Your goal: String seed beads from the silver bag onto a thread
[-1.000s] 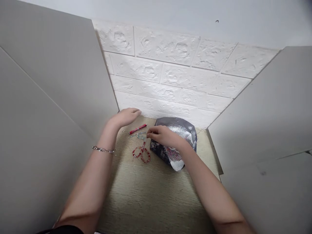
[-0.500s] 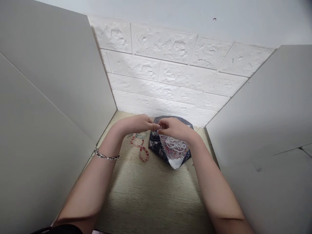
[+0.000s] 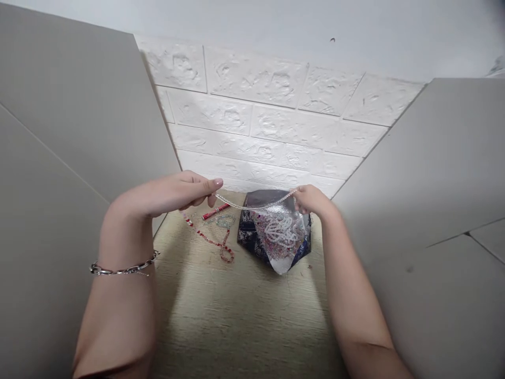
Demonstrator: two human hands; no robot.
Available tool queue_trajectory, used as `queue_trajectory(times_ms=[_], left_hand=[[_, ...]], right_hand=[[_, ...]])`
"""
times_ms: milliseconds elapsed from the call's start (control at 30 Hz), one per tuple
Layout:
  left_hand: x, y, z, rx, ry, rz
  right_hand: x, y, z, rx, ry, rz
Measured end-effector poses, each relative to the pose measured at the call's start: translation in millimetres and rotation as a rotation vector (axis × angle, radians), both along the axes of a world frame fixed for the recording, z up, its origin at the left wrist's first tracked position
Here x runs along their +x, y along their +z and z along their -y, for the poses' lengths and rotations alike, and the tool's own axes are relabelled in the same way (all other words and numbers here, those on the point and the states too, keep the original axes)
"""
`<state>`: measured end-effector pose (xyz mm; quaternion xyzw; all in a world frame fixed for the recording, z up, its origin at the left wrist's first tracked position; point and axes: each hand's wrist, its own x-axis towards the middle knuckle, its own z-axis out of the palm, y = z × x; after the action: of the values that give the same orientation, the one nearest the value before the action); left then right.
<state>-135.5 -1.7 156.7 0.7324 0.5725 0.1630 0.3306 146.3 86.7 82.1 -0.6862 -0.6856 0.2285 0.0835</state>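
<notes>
A thin strand of clear beads (image 3: 256, 208) hangs in a shallow curve between my two hands. My left hand (image 3: 185, 192) pinches one end between thumb and fingers, above the left side of the table. The other end is in my right hand (image 3: 311, 200), whose fingers are closed beside a dark patterned pouch (image 3: 246, 234). On the pouch lies a pale sheet or bag covered with small pink and clear beads (image 3: 272, 250), with a coil of white beads (image 3: 281, 231) on top. A string of red beads (image 3: 205, 238) trails from below my left hand across the tabletop.
A red pen-like stick (image 3: 216, 211) and a pale green bead string (image 3: 224, 221) lie left of the pouch. Grey panels (image 3: 71, 131) (image 3: 426, 173) flank the wooden table (image 3: 252, 316). A white brick-pattern wall (image 3: 252, 121) stands behind.
My hands, close together before, have moved apart, my left going left and my right going right. The clear bead strand now stretches between them, and the red stick has come into view.
</notes>
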Motion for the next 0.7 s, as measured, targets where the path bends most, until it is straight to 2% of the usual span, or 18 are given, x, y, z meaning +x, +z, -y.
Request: queue_trajectory(times_ms=[100,167,200,300,367,467,600,700], left_hand=[[12.3,-5.5,-6.0,0.018,0.111,-0.131],[29.1,-13.1,-12.6,0.056,0.080,-0.125],[39.2,-18.0,-16.0,0.083,0.040,-0.097],[68.4,-33.5,-24.0,0.062,-0.144,0.073],[81.7,-42.0,-26.8,0.036,-0.171,0.133],[90.0,-48.9,-28.4,-0.025,-0.133,0.169],[91.8,-50.7,-28.2,-0.116,-0.135,0.236],[92.8,-51.0,-27.4,-0.185,-0.184,0.274]], right_hand=[[-4.5,16.3,11.1,0.003,0.040,-0.425],[-11.6,25.6,21.0,0.031,0.108,-0.643],[-15.7,29.2,26.1,0.046,0.167,-0.677],[-26.8,35.2,39.5,0.112,0.339,-0.609],[-31.4,36.9,45.9,0.195,0.381,-0.483],[-33.8,38.9,50.9,0.265,0.399,-0.328],[-32.7,42.9,53.1,0.207,0.467,-0.221],[-24.6,51.0,60.6,0.072,0.551,-0.091]])
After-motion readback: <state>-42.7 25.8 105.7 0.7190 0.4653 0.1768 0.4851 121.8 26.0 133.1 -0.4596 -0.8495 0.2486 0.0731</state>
